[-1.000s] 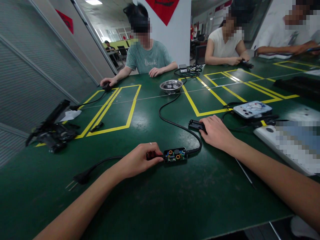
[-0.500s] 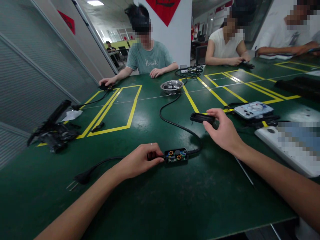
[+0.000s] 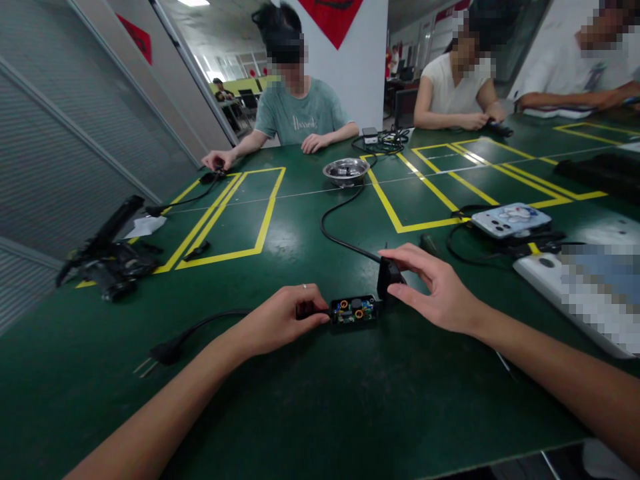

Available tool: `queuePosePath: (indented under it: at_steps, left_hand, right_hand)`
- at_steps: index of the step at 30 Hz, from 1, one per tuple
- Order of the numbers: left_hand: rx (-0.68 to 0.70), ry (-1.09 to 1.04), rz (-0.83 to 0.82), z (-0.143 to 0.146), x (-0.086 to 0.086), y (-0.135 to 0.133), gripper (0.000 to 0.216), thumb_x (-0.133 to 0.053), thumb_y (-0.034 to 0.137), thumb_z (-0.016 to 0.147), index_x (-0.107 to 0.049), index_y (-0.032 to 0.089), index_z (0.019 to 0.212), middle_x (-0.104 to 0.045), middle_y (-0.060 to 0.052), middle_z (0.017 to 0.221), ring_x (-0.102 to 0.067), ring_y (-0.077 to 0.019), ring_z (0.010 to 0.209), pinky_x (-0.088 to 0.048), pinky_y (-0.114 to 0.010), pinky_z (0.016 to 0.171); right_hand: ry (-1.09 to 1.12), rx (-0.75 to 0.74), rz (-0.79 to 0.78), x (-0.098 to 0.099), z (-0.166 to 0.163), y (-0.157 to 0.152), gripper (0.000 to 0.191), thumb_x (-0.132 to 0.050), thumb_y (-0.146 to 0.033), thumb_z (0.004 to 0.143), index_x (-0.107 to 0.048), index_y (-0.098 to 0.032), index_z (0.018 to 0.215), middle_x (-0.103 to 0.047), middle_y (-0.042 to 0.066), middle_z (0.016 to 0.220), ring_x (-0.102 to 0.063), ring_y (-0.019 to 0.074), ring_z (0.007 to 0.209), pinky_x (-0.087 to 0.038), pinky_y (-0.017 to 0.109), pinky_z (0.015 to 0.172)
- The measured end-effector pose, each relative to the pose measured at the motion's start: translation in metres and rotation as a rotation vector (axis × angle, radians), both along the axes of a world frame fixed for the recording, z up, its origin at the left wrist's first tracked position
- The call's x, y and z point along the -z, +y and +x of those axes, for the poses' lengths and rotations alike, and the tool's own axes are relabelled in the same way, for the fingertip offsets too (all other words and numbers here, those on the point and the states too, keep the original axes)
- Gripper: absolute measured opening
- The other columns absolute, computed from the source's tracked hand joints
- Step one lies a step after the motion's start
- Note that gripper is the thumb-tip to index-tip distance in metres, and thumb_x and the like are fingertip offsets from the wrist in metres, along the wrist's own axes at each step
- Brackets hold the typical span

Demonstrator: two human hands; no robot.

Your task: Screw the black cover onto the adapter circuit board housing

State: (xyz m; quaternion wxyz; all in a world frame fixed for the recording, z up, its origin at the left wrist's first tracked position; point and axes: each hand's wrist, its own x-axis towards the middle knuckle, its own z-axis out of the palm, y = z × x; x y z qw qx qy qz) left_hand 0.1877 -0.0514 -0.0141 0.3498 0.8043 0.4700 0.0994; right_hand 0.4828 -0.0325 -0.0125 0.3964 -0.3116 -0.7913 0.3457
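My left hand [image 3: 290, 313] pinches the black power cord at the left end of an opened adapter case [image 3: 354, 310]. Inside that case a circuit board with copper-ringed coils faces up. Between the thumb and fingers of my right hand [image 3: 435, 287] is a black plastic cover [image 3: 388, 277], tilted upright at the case's right end; whether the two touch I cannot tell. To the left of my left hand a two-pin plug [image 3: 165, 353] lies on the green table [image 3: 300, 407]. The cord [image 3: 330, 237] runs from behind the cover toward a steel bowl.
The steel bowl [image 3: 346, 171] holds small parts. A phone [image 3: 511, 220] and a white device [image 3: 575, 293] lie at the right. Black gear [image 3: 107, 260] sits at the left. A screwdriver-like tool [image 3: 429, 245] is partly behind my right hand. Co-workers sit across the table.
My right hand has moved left and down with the cover, turning it from nearly flat to upright beside the case. My left hand stays on the cord.
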Motion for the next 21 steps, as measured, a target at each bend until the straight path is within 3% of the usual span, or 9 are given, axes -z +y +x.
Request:
queuePosePath:
  at_steps: [10, 21]
  left_hand:
    - [0.018, 0.007, -0.003, 0.0012, -0.0011, 0.0000, 0.018, -0.055, 0.034, 0.092, -0.065, 0.019, 0.095, -0.060, -0.003, 0.093, -0.057, -0.0141, 0.079, -0.046, -0.027, 0.072]
    - [0.029, 0.008, 0.005, 0.0014, -0.0014, 0.0014, 0.018, -0.055, 0.034, 0.092, -0.067, 0.020, 0.094, -0.061, -0.003, 0.095, -0.058, -0.0152, 0.083, -0.046, -0.028, 0.076]
  right_hand:
    - [-0.083, -0.036, 0.050, 0.0006, -0.0036, -0.0027, 0.049, -0.063, -0.028, 0.088, -0.051, -0.023, 0.136, -0.057, 0.009, 0.120, -0.058, 0.0198, 0.102, -0.051, 0.039, 0.088]
    - [-0.120, -0.053, 0.053, 0.0009, -0.0082, -0.0073, 0.054, -0.063, -0.027, 0.088, -0.048, -0.024, 0.140, -0.056, 0.009, 0.125, -0.058, 0.0197, 0.108, -0.051, 0.039, 0.095]
